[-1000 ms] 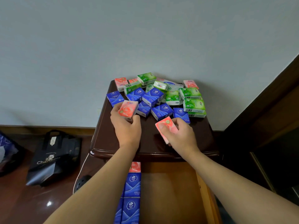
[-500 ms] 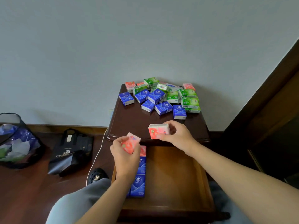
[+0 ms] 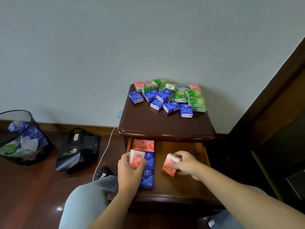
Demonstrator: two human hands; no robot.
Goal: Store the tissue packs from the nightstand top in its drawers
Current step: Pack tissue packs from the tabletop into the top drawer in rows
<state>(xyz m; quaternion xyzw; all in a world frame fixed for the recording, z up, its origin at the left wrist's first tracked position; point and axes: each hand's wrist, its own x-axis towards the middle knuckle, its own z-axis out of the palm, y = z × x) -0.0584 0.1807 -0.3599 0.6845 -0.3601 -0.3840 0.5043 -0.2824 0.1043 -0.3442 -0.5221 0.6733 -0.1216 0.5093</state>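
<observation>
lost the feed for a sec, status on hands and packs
Left hand, right hand each grip a pink pack over open drawer. Pile of packs on nightstand top. Nothing blocking.

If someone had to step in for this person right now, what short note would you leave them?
Left hand: holds a pink tissue pack over the left side of the open drawer.
Right hand: holds another pink pack over the drawer's middle.
Done: a column along the drawer's left wall, two pink packs at the back and blue packs in front.
Left: set down both held packs, then move the pile of blue, green and pink packs at the back of the nightstand top into the drawers.
</observation>
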